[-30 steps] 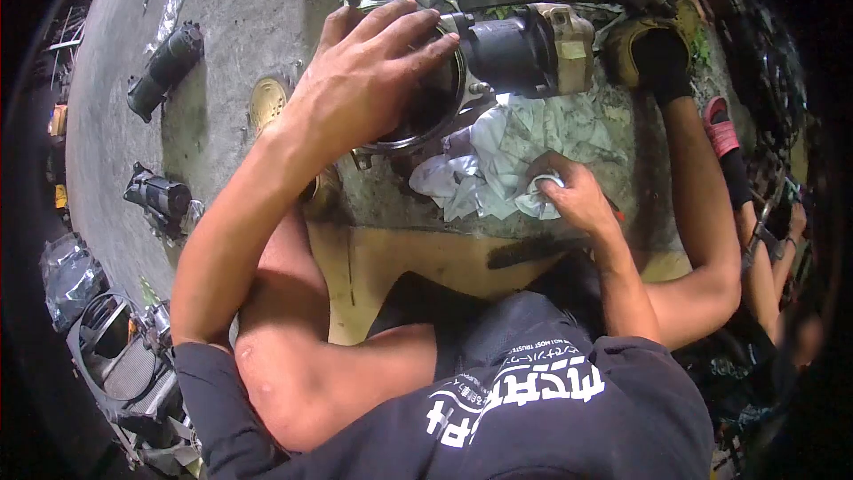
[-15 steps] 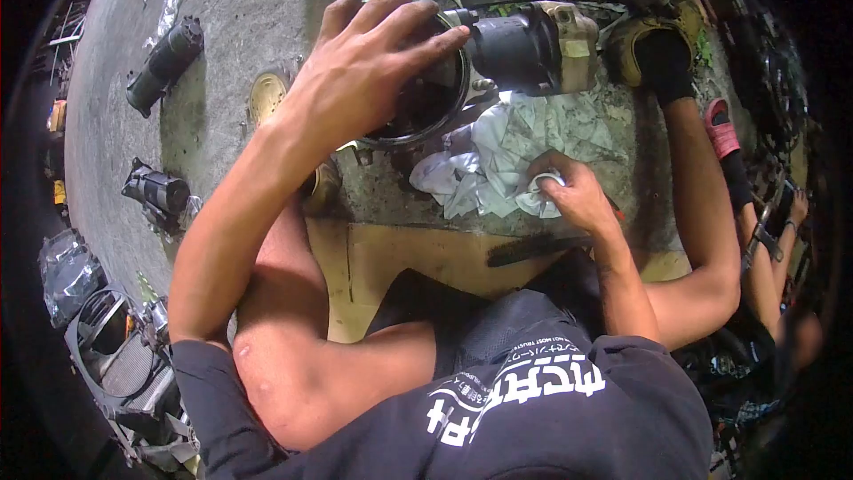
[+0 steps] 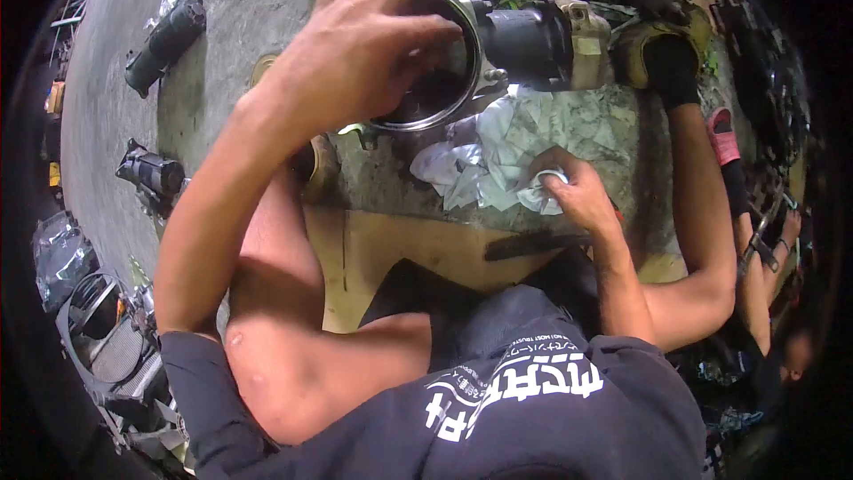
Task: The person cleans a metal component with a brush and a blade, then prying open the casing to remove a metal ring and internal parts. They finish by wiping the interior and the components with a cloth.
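My left hand (image 3: 378,44) is over the open mouth of a round housing with a shiny metal rim (image 3: 453,111). Its fingers are bent and apart, slightly blurred, and I see nothing held in them. The hand covers much of the opening, whose inside is dark. A dark grey motor-like cylinder (image 3: 520,44) with a pale metal end piece (image 3: 586,43) lies to the right of the rim. My right hand (image 3: 573,187) is closed on a bunched white cloth (image 3: 533,138), which spreads over the floor below the cylinder.
A dark cylindrical part (image 3: 166,46) and a smaller black part (image 3: 149,169) lie on the concrete at left. Cardboard (image 3: 400,244) is under my legs, with a black brush-like strip (image 3: 533,244) on it. Another person's hand (image 3: 789,227) shows at far right.
My left hand has shifted slightly up and left, its fingers now bent over the opening instead of spread across the rim. The right hand and cloth hold still.
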Tool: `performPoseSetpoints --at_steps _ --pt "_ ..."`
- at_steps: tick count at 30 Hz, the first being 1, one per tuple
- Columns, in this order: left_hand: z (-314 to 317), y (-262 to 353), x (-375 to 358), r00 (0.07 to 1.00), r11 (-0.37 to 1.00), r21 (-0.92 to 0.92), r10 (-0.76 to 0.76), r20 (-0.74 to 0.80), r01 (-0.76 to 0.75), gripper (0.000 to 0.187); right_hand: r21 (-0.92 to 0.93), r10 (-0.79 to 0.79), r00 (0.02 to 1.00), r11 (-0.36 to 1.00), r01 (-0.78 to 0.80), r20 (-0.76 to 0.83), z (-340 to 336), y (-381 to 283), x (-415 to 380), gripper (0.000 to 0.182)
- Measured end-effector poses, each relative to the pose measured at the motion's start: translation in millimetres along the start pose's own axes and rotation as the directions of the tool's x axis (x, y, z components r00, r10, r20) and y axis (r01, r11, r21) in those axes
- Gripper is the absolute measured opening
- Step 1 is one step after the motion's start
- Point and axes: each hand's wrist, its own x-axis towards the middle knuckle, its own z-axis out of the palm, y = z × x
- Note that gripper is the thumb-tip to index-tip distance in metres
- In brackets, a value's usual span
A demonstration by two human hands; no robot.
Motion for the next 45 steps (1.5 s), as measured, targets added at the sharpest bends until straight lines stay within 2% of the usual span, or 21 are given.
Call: performPoseSetpoints --at_steps 2,3,8,10,11,13,16,18,20,21,26,30,32,33,34,36,37,38,40,44,45 --pt "-24 8 2 0.979 0.980 -0.178 -0.057 0.196 0.092 0.021 0.049 -0.007 1.000 0.999 0.007 -0.002 2 8 1 0.030" --pt "-22 15 0 0.985 0.976 -0.202 -0.054 0.161 0.087 0.020 0.025 -0.040 0.999 0.999 0.041 -0.019 2 13 2 0.030" --pt "0 34 -17 0.969 0.989 -0.136 -0.015 0.246 0.050 0.024 -0.044 -0.062 0.998 0.997 0.061 -0.018 3 7 2 0.029" --pt "1 30 -16 0.930 0.978 -0.146 -0.086 0.356 0.147 0.022 -0.015 -0.067 0.998 0.998 0.067 -0.013 3 8 1 0.028" --pt "2 30 -16 0.931 0.979 -0.144 -0.084 0.355 0.143 0.022 -0.014 -0.070 0.997 0.997 0.070 -0.017 3 7 2 0.028" --pt "3 29 -19 0.941 0.965 -0.195 -0.105 0.321 0.174 0.016 0.058 0.022 1.000 0.998 -0.023 0.015 1 3 0 0.028" --pt "-8 23 -18 0.935 0.951 -0.218 -0.141 0.325 0.219 0.014 -0.022 -0.048 0.999 0.999 0.047 -0.017 -1 4 -2 0.028" --pt "-20 18 -17 0.948 0.948 -0.228 -0.153 0.280 0.220 0.014 -0.009 -0.042 0.999 0.999 0.042 -0.020 0 3 -2 0.028" --pt "-37 15 -15 0.883 0.853 -0.318 -0.290 0.369 0.414 0.015 0.008 -0.040 0.999 0.999 0.040 -0.020 1 1 -2 0.028" --pt "-39 13 -18 0.878 0.813 -0.370 -0.327 0.349 0.450 0.014 -0.001 -0.050 0.998 0.999 0.050 -0.023 0 0 -2 0.028" --pt "-51 0 -37 0.868 0.779 -0.393 -0.386 0.313 0.488 0.015 0.028 -0.100 0.995 0.995 0.100 -0.026 4 17 3 0.028" --pt "-59 -4 -42 0.858 0.735 -0.443 -0.423 0.292 0.514 0.014 -0.008 -0.029 1.000 1.000 0.028 -0.014 3 4 0 0.030" --pt "-63 -5 -43 0.859 0.715 -0.479 -0.455 0.235 0.509 0.015 -0.015 -0.059 0.998 0.998 0.059 -0.023 5 11 2 0.030" --pt "-62 -6 -43 0.861 0.712 -0.502 -0.485 0.156 0.492 0.016 -0.028 -0.057 0.998 0.998 0.056 -0.026 5 13 2 0.031" --pt "-66 -7 -43 0.861 0.714 -0.499 -0.485 0.155 0.492 0.016 -0.041 -0.055 0.998 0.998 0.054 -0.030 5 13 3 0.031" --pt "-75 -6 -41 0.820 0.639 -0.562 -0.556 0.134 0.525 0.017 -0.046 -0.058 0.998 0.997 0.056 -0.027 4 12 3 0.031" --pt "-76 -8 -41 0.829 0.647 -0.589 -0.555 0.072 0.484 0.020 -0.053 -0.057 0.998 0.997 0.056 -0.025 4 12 3 0.032" --pt "-84 -9 -39 0.822 0.628 -0.593 -0.559 0.106 0.503 0.020 -0.052 -0.060 0.998 0.997 0.059 -0.024 3 13 3 0.032" --pt "-89 -10 -37 0.806 0.590 -0.663 -0.590 0.034 0.461 0.017 -0.053 -0.046 0.999 0.998 0.045 -0.029 3 13 3 0.032" --pt "-101 -8 -31 0.756 0.612 -0.583 -0.654 0.006 0.534 0.019 -0.040 -0.050 0.998 0.998 0.048 -0.037 4 14 3 0.031" --pt "-103 -15 -33 0.683 0.563 -0.583 -0.730 -0.021 0.585 0.020 -0.014 -0.039 0.999 0.999 0.039 -0.027 4 17 4 0.030"
